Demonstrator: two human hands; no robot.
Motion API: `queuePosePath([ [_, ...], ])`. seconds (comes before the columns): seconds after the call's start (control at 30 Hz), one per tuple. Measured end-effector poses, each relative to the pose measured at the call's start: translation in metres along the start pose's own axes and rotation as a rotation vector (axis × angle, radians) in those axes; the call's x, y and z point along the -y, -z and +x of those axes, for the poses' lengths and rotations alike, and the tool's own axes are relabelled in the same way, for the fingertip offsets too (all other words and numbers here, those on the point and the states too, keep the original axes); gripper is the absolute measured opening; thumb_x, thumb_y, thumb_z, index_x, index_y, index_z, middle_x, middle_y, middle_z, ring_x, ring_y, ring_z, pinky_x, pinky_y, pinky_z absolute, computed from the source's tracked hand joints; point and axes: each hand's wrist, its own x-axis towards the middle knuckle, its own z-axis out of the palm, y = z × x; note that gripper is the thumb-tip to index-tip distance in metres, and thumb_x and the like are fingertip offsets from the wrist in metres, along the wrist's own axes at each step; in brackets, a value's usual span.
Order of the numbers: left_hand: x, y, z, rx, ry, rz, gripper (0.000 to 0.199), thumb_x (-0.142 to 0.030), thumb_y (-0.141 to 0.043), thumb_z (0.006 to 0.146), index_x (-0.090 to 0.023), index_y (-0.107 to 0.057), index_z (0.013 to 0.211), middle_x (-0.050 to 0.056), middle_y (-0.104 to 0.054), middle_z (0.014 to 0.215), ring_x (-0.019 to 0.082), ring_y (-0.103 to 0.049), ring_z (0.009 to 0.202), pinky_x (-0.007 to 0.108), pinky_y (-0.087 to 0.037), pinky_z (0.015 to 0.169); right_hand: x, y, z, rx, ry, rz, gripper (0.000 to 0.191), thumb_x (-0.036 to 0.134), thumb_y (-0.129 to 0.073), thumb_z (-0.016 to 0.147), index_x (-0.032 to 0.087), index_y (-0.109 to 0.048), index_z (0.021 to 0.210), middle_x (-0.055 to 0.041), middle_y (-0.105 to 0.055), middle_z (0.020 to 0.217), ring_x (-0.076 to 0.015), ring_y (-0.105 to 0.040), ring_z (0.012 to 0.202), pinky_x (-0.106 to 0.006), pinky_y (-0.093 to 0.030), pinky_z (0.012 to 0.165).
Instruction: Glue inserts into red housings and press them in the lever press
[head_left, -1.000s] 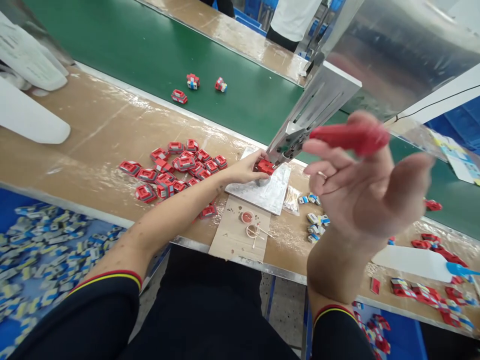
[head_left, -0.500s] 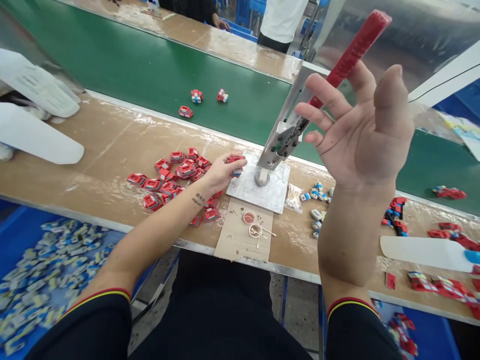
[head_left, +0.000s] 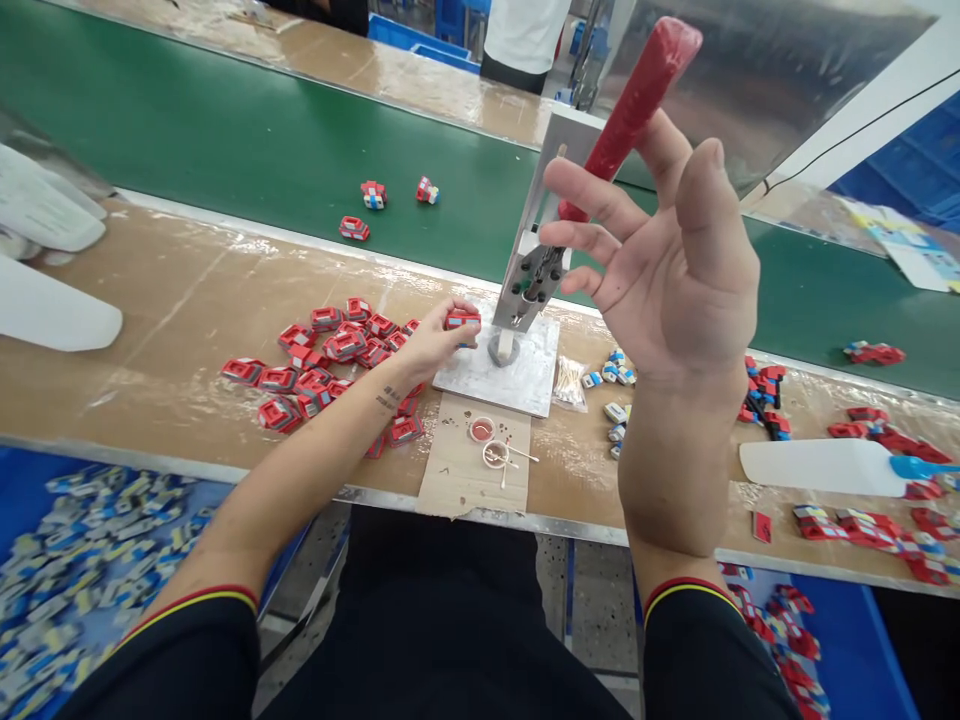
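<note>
My left hand pinches a small red toy car with a bluish underside, just left of the press's base. Below the press head, a pale block on a round grey holder sits on the metal base plate. My right hand is raised, palm toward me, with its fingers spread against the red lever handle and its thumb away from it. It does not close round the handle. Many red car shells lie in a heap beside my left forearm.
Cardboard before the press bears two small cups and cotton swabs. A swab bag and blue-white parts lie right. Behind runs a green conveyor with several toys. A blue bin of parts stands lower left.
The whole view has shifted slightly, so things appear further left. In my left hand the toy car has turned to show more of its red side. My right hand stays against the lever.
</note>
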Motion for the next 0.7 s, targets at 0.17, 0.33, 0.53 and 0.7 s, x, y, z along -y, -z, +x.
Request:
queuePosePath([
  [0.17,0.009,-0.008,0.009,0.058,-0.227,0.207,0.050,-0.028,-0.092,0.066,-0.021,-0.070,0.110,0.004,-0.074,0.100,0.020,-0.071,0.095,0.038,-0.059,0.093,0.000,-0.001,-0.003,-0.041,-0.017,0.009,0.079,0.080,-0.077,0.074,0.047,-0.060,0.144,0.0016,-0.078,0.139,-0.0344,-0.074,0.130,-0.042,-0.071,0.084],
  [0.33,0.022,-0.019,0.019,0.009,-0.234,0.134,0.088,-0.020,-0.095,0.062,-0.025,-0.058,0.142,0.003,-0.072,0.106,0.021,-0.074,0.099,0.037,-0.060,0.096,0.000,-0.004,-0.005,0.001,-0.006,0.085,0.070,0.071,-0.079,0.083,0.041,-0.059,0.142,0.0015,-0.079,0.132,-0.0262,-0.079,0.117,-0.033,-0.068,0.079],
  [0.53,0.034,-0.039,0.030,0.089,-0.228,0.154,0.068,-0.021,-0.095,0.061,-0.020,-0.065,0.123,0.007,-0.076,0.113,0.023,-0.075,0.104,0.040,-0.060,0.099,-0.001,-0.003,-0.005,0.010,0.016,0.078,0.077,0.076,-0.074,0.083,0.040,-0.055,0.148,-0.0017,-0.078,0.138,-0.0278,-0.077,0.119,-0.035,-0.068,0.082],
  [0.7,0.041,-0.042,0.028,0.097,-0.215,0.171,0.055,-0.026,-0.095,0.062,-0.017,-0.066,0.109,0.005,-0.076,0.100,0.021,-0.073,0.093,0.040,-0.060,0.095,-0.009,-0.006,-0.013,0.030,-0.014,0.039,0.073,0.081,-0.069,0.083,0.045,-0.054,0.145,-0.0014,-0.078,0.137,-0.0314,-0.075,0.124,-0.041,-0.069,0.081],
])
